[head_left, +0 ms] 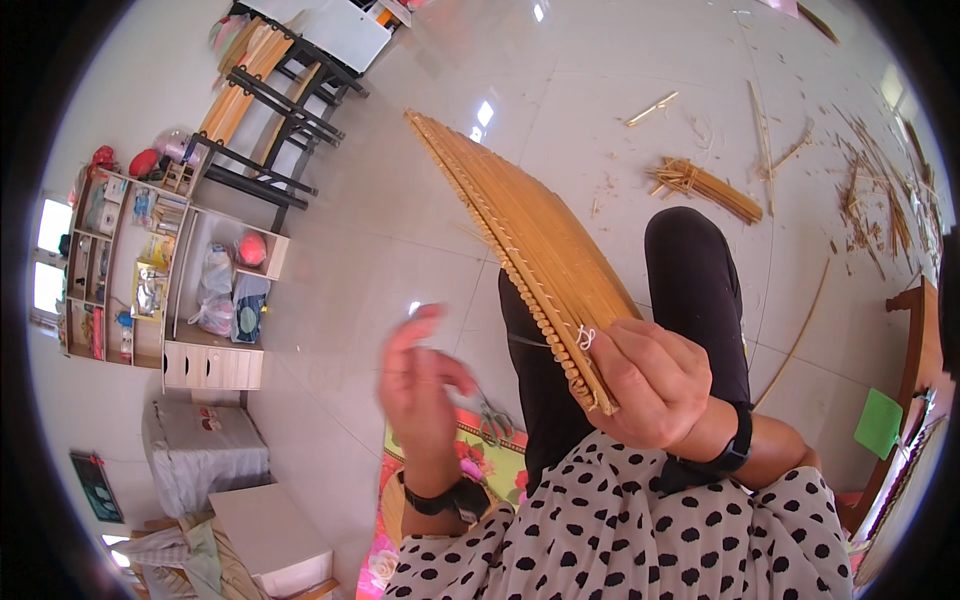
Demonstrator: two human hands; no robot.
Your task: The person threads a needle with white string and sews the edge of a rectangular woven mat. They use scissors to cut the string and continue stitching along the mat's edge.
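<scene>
My right hand (650, 380) grips the near end of a stiff, tan panel of stitched straw or reed strips (540, 230), held tilted above my lap. Knotted loops run along the panel's left edge, beside a row of pale stitches. A small tangle of white thread (587, 337) sits at the near end, next to my right fingers. My left hand (415, 375) is raised to the left, apart from the panel and smeared by motion; its fingers look spread with nothing visible in them. Below it, scissors (494, 424) lie on a floral mat (465, 445).
On the tiled floor ahead lie a bundle of straw stalks (710, 188), loose stalks (652, 108) and scattered scraps (870, 190). Shelves (180, 255) and black-framed benches (265, 130) line the left. A wooden piece of furniture (900, 390) stands at right, by a green flat object (879, 422).
</scene>
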